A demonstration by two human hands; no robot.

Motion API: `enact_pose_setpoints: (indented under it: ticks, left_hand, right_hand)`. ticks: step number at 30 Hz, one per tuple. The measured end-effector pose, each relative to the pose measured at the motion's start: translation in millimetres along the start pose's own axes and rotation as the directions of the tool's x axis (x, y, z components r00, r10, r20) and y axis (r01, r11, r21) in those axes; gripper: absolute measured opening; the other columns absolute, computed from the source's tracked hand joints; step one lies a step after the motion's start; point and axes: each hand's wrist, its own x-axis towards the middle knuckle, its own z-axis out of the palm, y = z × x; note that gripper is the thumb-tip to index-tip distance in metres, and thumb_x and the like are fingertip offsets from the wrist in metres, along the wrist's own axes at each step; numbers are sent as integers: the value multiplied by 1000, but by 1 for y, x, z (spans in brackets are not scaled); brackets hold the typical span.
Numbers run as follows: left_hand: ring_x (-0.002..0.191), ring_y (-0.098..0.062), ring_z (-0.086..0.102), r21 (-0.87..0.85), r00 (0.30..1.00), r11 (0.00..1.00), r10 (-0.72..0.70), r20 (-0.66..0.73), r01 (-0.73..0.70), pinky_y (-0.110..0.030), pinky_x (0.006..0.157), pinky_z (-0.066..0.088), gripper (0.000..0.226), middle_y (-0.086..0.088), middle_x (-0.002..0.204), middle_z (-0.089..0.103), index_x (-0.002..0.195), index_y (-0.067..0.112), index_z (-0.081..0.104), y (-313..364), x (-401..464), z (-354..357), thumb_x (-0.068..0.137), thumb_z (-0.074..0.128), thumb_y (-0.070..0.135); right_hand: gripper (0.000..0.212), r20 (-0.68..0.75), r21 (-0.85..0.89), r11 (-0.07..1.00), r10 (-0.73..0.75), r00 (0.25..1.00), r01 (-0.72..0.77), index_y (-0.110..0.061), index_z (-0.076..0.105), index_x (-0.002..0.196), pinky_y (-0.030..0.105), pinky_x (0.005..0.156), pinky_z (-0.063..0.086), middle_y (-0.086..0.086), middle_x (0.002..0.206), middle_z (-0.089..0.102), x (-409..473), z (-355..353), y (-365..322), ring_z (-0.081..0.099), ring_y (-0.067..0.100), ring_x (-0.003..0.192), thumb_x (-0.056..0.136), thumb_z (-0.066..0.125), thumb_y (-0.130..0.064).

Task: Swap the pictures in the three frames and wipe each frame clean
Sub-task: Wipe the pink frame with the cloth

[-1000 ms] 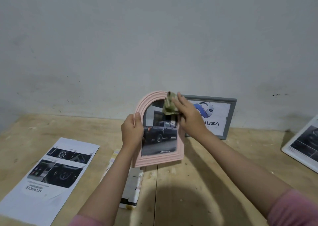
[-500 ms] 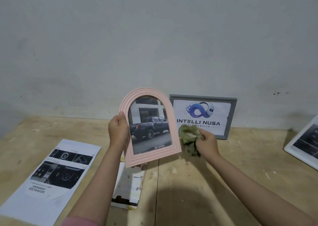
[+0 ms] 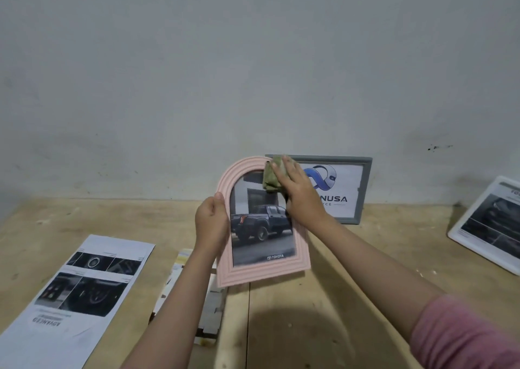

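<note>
Gripping the pink frame (image 3: 263,270) by its edge, the left hand (image 3: 211,222) steadies it while the right hand (image 3: 298,191) presses a cloth (image 3: 269,178) on its arch; hard pressure could twist it loose.

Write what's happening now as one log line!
step: wiping | left hand: holds pink frame | right hand: presses green cloth on frame top

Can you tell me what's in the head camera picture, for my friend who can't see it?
A person's left hand holds up a pink arched frame with a truck picture, while the right hand presses a green cloth on its top right. Behind, a grey frame leans on the wall; a white frame and printed sheet lie on the wooden table.
</note>
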Motion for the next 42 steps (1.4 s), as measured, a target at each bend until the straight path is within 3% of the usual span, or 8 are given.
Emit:
enact_pose_setpoints:
  ticks: [3, 9, 15, 19, 31, 35, 39, 42]
  left_hand:
    - [55, -16, 30, -113, 988, 990, -94, -123, 80, -30, 55, 26, 44, -1, 58, 32, 61, 15, 30, 4, 3, -5, 102, 35, 30]
    - [56, -14, 34, 8, 962, 1000, 18, -274, -17, -27, 52, 28, 41, -2, 60, 37, 64, 11, 35, 7, 18, -22, 102, 35, 27]
    - [59, -19, 36, 123, 902, 991, 94, -422, -45, -32, 55, 28, 37, -1, 62, 39, 73, 4, 42, -9, 42, -67, 102, 35, 26]
    - [55, -18, 33, 203, 911, 979, 110, -398, -30, -35, 54, 22, 38, -4, 60, 38, 71, 3, 40, -21, 42, -88, 101, 37, 27]
    - [58, -18, 35, 260, 915, 952, -43, -401, 159, -33, 53, 28, 43, -5, 61, 38, 70, 4, 40, -61, 55, -109, 101, 36, 33]
    - [56, -15, 31, 241, 907, 954, -65, -417, 180, -30, 51, 24, 41, -2, 60, 33, 65, 9, 34, -63, 61, -102, 101, 35, 29]
    - [56, -16, 30, 225, 904, 953, -96, -417, 205, -30, 52, 23, 42, -2, 60, 31, 63, 12, 31, -72, 66, -98, 102, 35, 28]
    - [57, -17, 31, 222, 912, 955, -97, -399, 199, -31, 52, 25, 41, -3, 60, 32, 64, 11, 33, -78, 68, -94, 101, 35, 28]
  right_hand:
    - [91, 15, 113, 988, 105, 994, -106, -33, 26, 146, 29, 79, 45, 0, 158, 15, -24, 7, 5, 46, 34, 125, 72, 44, 17]
    - [73, 293, 161, 973, 115, 949, -167, -22, 36, 144, 37, 92, 48, 5, 151, 33, -73, 32, -4, 51, 29, 121, 76, 47, 2]
    - [14, 688, 84, 672, 496, 531, -736, -9, 61, 77, 22, 57, 41, 9, 75, 61, -53, 45, -4, 57, 21, 64, 80, 47, -10]
    - [16, 801, 219, 288, 492, 341, -932, 1, 59, 95, 31, 60, 55, 15, 74, 67, -11, 64, -12, 64, 26, 61, 86, 56, -12]
    - [57, 462, 234, 953, 67, 884, -194, -17, 57, 127, 29, 94, 42, 9, 127, 59, 89, 161, -29, 54, 26, 116, 81, 42, 11]
    - [57, 630, 102, 994, -101, 770, 46, -20, 38, 142, 37, 106, 37, 10, 147, 37, 75, 208, -4, 39, 31, 132, 90, 38, 0]
    - [75, 803, -49, 991, -36, 595, 126, -16, -5, 150, 46, 117, -4, 6, 157, -17, 59, 232, 13, -16, 24, 144, 92, 42, -21]
    - [74, 814, 44, 995, -85, 575, 85, -21, 5, 151, 49, 117, 1, 3, 158, -10, 66, 226, 14, -10, 23, 145, 91, 46, -31]
